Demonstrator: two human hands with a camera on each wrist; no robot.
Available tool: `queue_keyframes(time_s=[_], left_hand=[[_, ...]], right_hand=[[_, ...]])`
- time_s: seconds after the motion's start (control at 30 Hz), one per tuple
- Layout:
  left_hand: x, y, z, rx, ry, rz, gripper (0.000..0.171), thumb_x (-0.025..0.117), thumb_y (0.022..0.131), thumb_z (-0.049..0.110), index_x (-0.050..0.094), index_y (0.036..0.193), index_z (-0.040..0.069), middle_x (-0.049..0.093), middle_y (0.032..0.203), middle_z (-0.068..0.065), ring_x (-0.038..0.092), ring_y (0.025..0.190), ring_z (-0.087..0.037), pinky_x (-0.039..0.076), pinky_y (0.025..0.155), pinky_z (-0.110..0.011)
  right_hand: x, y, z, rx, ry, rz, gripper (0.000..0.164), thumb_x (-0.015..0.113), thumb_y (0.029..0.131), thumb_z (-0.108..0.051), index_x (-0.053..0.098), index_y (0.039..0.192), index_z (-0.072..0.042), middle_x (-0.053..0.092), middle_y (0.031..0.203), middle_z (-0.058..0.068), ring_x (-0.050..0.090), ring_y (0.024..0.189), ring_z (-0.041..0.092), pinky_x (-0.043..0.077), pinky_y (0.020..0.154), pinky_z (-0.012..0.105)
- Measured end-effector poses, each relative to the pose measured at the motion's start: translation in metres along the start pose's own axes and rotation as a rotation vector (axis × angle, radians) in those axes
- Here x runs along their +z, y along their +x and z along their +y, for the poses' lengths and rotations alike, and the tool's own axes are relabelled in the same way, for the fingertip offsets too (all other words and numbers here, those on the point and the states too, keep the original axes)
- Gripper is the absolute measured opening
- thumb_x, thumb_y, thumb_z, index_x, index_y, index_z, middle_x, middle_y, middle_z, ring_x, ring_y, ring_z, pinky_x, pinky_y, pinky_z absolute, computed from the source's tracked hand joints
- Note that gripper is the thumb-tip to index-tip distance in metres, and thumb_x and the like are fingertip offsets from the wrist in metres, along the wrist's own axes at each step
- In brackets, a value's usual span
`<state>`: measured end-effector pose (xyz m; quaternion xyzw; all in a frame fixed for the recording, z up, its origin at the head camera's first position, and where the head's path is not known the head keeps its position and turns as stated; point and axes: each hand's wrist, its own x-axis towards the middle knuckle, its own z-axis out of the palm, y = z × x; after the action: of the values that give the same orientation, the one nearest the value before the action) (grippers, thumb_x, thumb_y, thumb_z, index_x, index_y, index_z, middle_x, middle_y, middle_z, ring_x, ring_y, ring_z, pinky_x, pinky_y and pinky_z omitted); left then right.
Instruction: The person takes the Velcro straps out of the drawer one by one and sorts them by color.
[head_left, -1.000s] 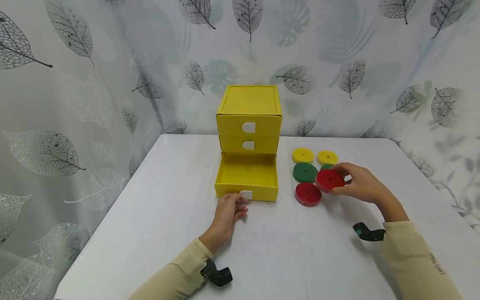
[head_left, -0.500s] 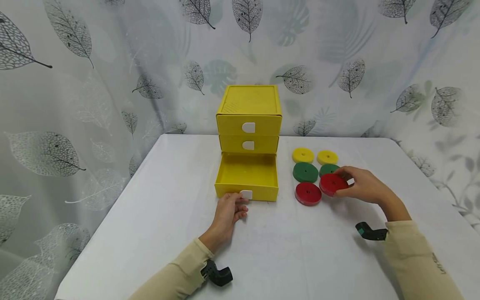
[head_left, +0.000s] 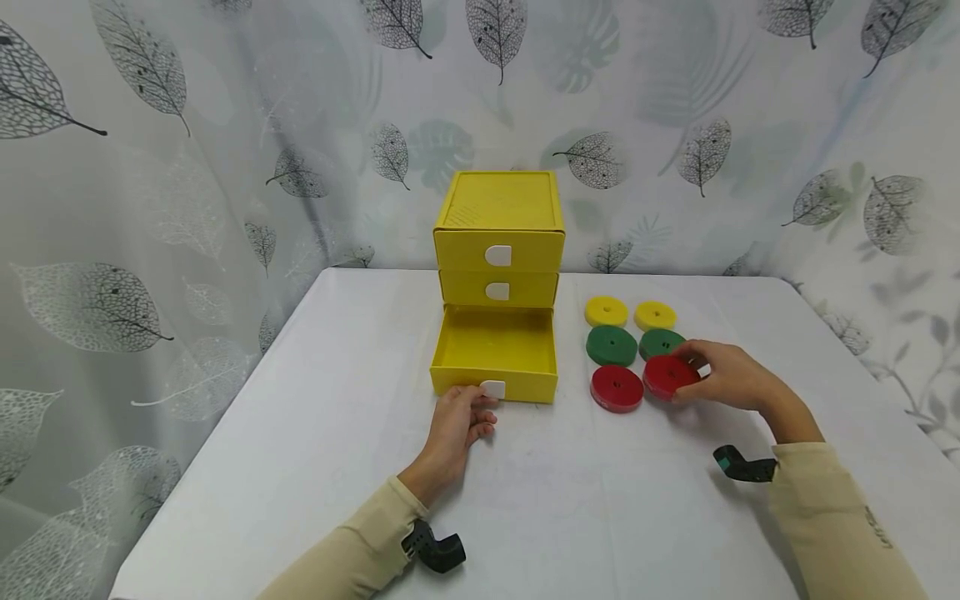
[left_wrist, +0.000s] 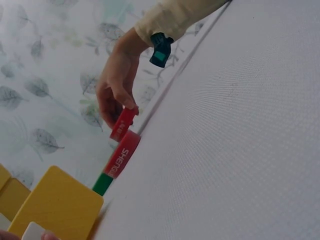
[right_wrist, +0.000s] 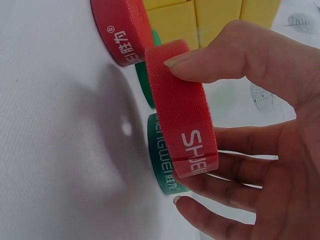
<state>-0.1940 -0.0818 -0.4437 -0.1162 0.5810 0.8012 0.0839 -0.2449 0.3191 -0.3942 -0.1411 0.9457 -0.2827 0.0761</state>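
Note:
In the head view my right hand (head_left: 733, 380) holds a red tape roll (head_left: 666, 377) between thumb and fingers. The right wrist view shows this red roll (right_wrist: 182, 110) tilted above the white table, thumb on its near side. A second red roll (head_left: 617, 389) lies just to its left. Behind them are two green rolls, the left green roll (head_left: 611, 345) and the right green roll (head_left: 660, 342). My left hand (head_left: 448, 429) is at the pulled-out bottom drawer (head_left: 532, 388), its fingers pinching the white tab (head_left: 492, 389). The drawer has nothing in it.
A yellow drawer cabinet (head_left: 498, 200) stands at the table's back, its upper two drawers pushed in. Two yellow rolls, a left yellow roll (head_left: 606, 311) and a right yellow roll (head_left: 655, 315), lie behind the green ones. A leaf-patterned curtain (head_left: 637, 100) surrounds the white table (head_left: 360, 358).
My right hand has carried the red roll slightly right and down toward the table, uncovering more of the right green roll. My left hand and the drawer have stayed in place.

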Motion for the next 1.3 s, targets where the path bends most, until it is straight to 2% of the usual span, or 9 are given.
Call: queue_keyframes(time_s=[0.27,0.53,0.87,1.3], left_hand=[[0.001,-0.002,0.002,0.0,0.002,-0.001,0.022,0.054,0.107,0.018,0.052,0.117,-0.001,0.067,0.115,-0.023,0.058,0.07,-0.016,0.053,0.063,-0.023],[0.001,-0.002,0.002,0.005,0.006,-0.01,0.026,0.055,0.107,0.021,0.052,0.119,-0.001,0.068,0.116,-0.023,0.059,0.07,-0.016,0.053,0.064,-0.023],[0.003,0.013,0.005,0.027,-0.004,-0.069,0.028,0.053,0.106,0.023,0.054,0.121,-0.001,0.068,0.123,-0.026,0.064,0.075,-0.017,0.055,0.067,-0.025],[0.003,0.022,0.009,0.003,0.022,-0.075,0.032,0.053,0.107,0.025,0.054,0.124,-0.002,0.067,0.125,-0.023,0.066,0.082,-0.019,0.057,0.073,-0.027]], right_hand=[[0.002,-0.002,0.002,0.028,0.008,-0.033,0.066,0.088,0.08,-0.026,0.059,0.129,0.007,0.066,0.114,0.014,0.059,0.107,0.035,0.056,0.082,0.043],[0.0,-0.002,0.001,0.073,-0.009,-0.09,0.071,0.089,0.079,-0.028,0.057,0.13,0.009,0.065,0.113,0.016,0.058,0.106,0.037,0.058,0.083,0.049],[0.001,-0.001,0.002,0.106,-0.023,-0.098,0.075,0.091,0.077,-0.028,0.056,0.131,0.011,0.064,0.114,0.019,0.057,0.106,0.04,0.059,0.082,0.049],[0.009,-0.006,0.001,0.122,0.018,-0.099,0.081,0.091,0.077,-0.024,0.051,0.137,0.011,0.06,0.122,0.025,0.054,0.113,0.045,0.059,0.084,0.051]])
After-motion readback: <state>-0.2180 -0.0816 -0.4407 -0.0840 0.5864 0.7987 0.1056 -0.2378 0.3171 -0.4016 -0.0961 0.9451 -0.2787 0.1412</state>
